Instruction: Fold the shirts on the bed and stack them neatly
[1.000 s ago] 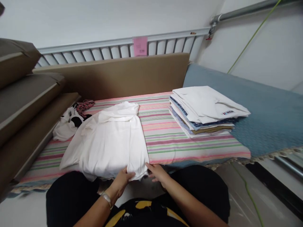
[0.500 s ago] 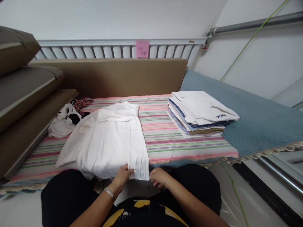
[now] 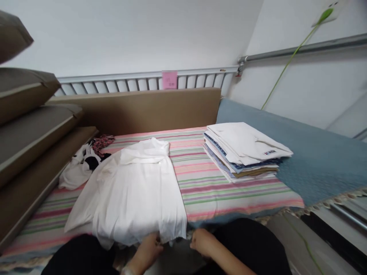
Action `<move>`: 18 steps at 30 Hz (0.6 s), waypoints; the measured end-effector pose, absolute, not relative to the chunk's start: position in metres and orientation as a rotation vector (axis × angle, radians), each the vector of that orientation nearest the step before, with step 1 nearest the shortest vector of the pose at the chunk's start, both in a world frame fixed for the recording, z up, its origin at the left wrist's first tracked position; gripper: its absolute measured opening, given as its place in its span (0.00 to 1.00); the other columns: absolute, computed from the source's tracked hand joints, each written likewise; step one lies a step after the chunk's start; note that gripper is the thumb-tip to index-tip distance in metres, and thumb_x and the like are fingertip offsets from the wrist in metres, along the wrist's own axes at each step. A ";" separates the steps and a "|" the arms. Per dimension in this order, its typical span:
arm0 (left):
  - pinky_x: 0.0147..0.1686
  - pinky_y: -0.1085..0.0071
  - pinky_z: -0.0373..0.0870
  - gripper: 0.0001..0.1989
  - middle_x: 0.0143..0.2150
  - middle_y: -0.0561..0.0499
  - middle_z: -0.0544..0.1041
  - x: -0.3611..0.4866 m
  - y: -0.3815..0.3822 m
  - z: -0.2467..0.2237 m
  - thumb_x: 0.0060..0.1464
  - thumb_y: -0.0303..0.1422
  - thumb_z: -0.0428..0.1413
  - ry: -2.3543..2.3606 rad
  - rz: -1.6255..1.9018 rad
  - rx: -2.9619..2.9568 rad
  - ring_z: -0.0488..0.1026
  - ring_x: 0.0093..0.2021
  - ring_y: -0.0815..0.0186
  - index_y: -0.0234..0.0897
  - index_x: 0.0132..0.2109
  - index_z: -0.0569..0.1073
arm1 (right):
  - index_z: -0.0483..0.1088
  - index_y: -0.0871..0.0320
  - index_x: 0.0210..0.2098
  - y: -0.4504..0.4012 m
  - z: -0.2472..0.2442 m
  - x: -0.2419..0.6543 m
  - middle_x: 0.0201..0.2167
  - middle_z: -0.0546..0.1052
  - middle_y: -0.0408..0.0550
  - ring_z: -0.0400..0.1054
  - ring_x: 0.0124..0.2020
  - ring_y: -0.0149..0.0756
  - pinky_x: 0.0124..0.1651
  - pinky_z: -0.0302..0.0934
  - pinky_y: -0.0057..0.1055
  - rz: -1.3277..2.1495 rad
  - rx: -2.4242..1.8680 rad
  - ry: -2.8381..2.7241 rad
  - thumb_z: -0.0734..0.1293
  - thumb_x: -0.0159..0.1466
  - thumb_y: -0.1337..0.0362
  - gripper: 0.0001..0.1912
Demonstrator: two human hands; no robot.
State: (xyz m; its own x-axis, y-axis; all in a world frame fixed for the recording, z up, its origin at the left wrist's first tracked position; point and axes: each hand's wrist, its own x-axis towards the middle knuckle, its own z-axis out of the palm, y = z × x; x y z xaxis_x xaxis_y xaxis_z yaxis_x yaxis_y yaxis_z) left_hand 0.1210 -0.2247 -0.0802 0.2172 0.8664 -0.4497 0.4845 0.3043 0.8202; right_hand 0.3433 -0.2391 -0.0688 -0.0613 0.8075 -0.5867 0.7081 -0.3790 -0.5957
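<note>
On striped cloth (image 3: 195, 172), white garment (image 3: 137, 191) is spread at L, clothes stk (image 3: 243, 145) piled at R. At cloth's front edge, L hand's (image 3: 147, 250) fingers are curled by garment hem, hold unclear; R hand's (image 3: 203, 243) are curled shut, contents unclear.

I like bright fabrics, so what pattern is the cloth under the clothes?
Striped: the cloth has pink, green, purple and white stripes, clearest in the head view.

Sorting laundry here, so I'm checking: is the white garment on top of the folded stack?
No, the loose white garment lies on the striped cloth, left of the folded stack.
</note>
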 end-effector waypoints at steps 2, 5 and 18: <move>0.39 0.68 0.63 0.06 0.28 0.52 0.76 0.118 -0.220 -0.065 0.38 0.29 0.54 1.486 0.314 1.539 0.71 0.36 0.62 0.38 0.28 0.74 | 0.68 0.59 0.18 -0.227 -0.057 0.343 0.18 0.72 0.45 0.70 0.22 0.33 0.24 0.58 0.25 1.437 -2.005 -1.671 0.65 0.52 0.66 0.08; 0.36 0.70 0.64 0.12 0.32 0.50 0.77 0.124 -0.201 -0.037 0.45 0.32 0.50 1.439 0.319 1.717 0.71 0.34 0.64 0.36 0.36 0.74 | 0.70 0.60 0.28 -0.195 -0.034 0.334 0.26 0.75 0.46 0.68 0.19 0.28 0.20 0.55 0.22 1.532 -1.727 -1.504 0.60 0.56 0.63 0.08; 0.47 0.72 0.66 0.15 0.48 0.47 0.75 0.169 0.028 0.056 0.55 0.32 0.45 1.663 0.463 2.258 0.72 0.45 0.67 0.37 0.48 0.70 | 0.64 0.64 0.43 -0.074 -0.031 0.312 0.35 0.73 0.51 0.73 0.32 0.36 0.24 0.63 0.26 1.787 -1.309 -1.027 0.61 0.54 0.68 0.16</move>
